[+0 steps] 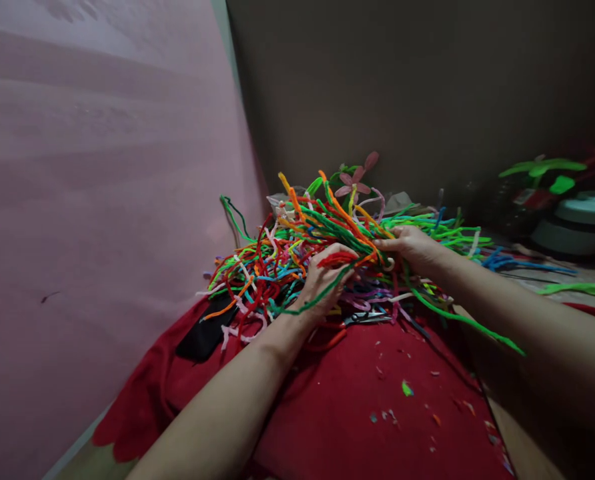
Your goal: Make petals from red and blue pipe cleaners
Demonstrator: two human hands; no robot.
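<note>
A bundle of green, orange and red pipe cleaners (pixel 345 230) sits between my two hands, over a large tangled heap of colourful pipe cleaners (pixel 265 267). My left hand (pixel 327 277) is closed around the lower end of the bundle, with red stems and a dark green one crossing its fingers. On the right side, my right hand (pixel 407 247) pinches the same bundle between thumb and fingers. Below my left hand, scissors (pixel 367 318) with orange-red handles lie at the heap's front edge. A long bright green pipe cleaner (pixel 467 323) trails under my right forearm.
A black phone (pixel 207 330) lies left on the red cloth (pixel 377 427), which carries scattered fluff scraps. A pink flower (pixel 354 182) rises behind the heap. At the right stand a grey lidded container (pixel 580 227) and green leaf shapes (pixel 542 167). A pink wall (pixel 102 200) borders the left.
</note>
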